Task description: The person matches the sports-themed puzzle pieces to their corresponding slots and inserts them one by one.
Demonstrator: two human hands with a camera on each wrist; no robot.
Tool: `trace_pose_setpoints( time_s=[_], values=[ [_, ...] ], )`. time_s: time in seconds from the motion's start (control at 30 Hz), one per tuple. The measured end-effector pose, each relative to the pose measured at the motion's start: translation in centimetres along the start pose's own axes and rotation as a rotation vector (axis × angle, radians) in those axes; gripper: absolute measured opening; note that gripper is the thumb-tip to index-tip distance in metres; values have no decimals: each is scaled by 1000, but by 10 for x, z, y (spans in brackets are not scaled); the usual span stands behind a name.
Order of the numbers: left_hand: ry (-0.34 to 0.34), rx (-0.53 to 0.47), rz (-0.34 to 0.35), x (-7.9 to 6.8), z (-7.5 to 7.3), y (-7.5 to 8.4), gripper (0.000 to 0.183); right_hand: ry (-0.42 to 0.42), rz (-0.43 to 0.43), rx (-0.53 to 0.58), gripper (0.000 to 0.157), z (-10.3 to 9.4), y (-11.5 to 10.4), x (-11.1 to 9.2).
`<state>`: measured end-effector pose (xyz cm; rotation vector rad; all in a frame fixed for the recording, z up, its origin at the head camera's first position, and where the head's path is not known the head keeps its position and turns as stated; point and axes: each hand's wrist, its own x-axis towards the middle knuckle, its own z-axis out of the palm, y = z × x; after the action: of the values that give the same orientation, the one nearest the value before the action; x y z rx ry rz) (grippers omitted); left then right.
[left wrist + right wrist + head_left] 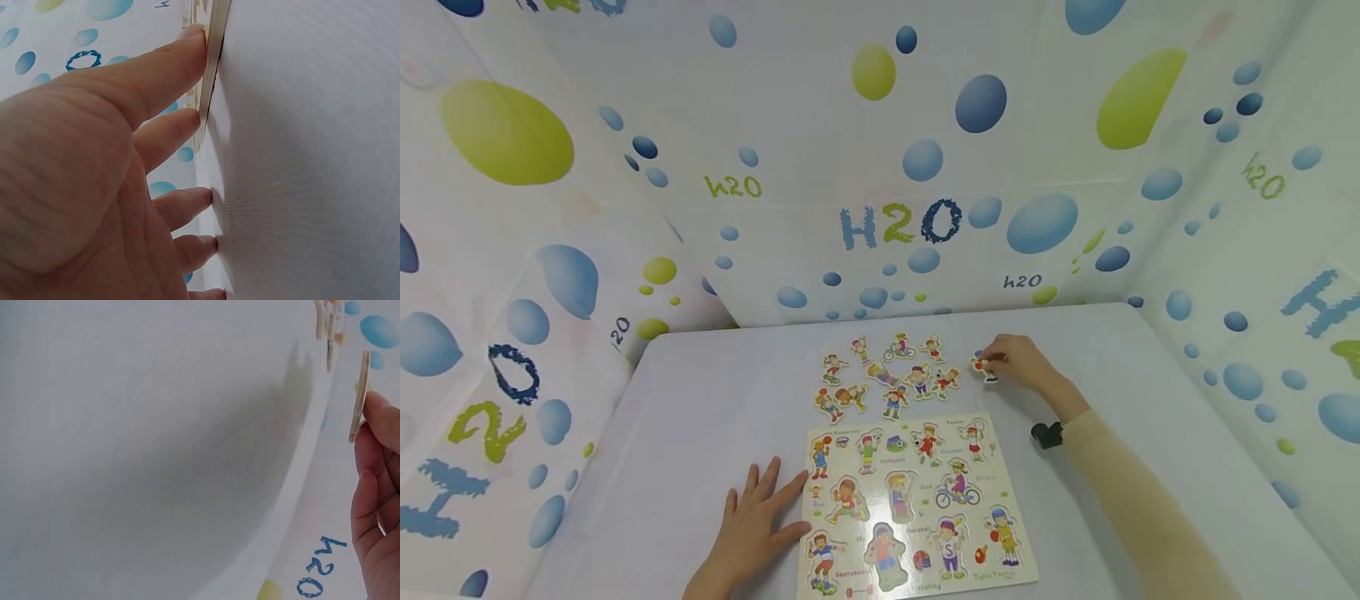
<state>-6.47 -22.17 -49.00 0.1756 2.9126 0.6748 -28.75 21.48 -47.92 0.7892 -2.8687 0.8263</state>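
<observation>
My right hand pinches a small wooden puzzle piece between thumb and fingertips, at the back right of the table. In the right wrist view this piece shows edge-on, raised off the cloth. My left hand lies spread beside the flat puzzle board. Its thumb and index finger touch the board's left edge, which the left wrist view shows as a thin wooden side. Sports figures are printed on the board, with English words beside them. Behind it lie several loose figure pieces, among them a cyclist.
A small black object is by the right sleeve, right of the board. White cloth covers the table. Patterned sheets with blue and green drops hang behind and along both sides.
</observation>
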Motion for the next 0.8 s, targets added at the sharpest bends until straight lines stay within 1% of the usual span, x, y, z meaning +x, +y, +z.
trace_pose_setpoints(
  time_s=[0.17, 0.3, 0.47, 0.67, 0.8],
  values=[
    [-13, 1, -12, 0, 0, 1, 70, 12, 32, -2, 10, -9, -5, -11],
    [-5, 12, 4, 0, -2, 1, 70, 13, 56, -5, 11, -15, -10, -21],
    [25, 36, 35, 1, 2, -1, 70, 40, 25, 1, 11, -20, -17, -34],
    [49, 31, 41, 3, 9, -5, 70, 55, 14, 15, 12, -24, -29, -51],
    [50, 19, 34, 3, 13, -5, 71, 71, -7, 12, 13, -24, -37, -64]
  ],
)
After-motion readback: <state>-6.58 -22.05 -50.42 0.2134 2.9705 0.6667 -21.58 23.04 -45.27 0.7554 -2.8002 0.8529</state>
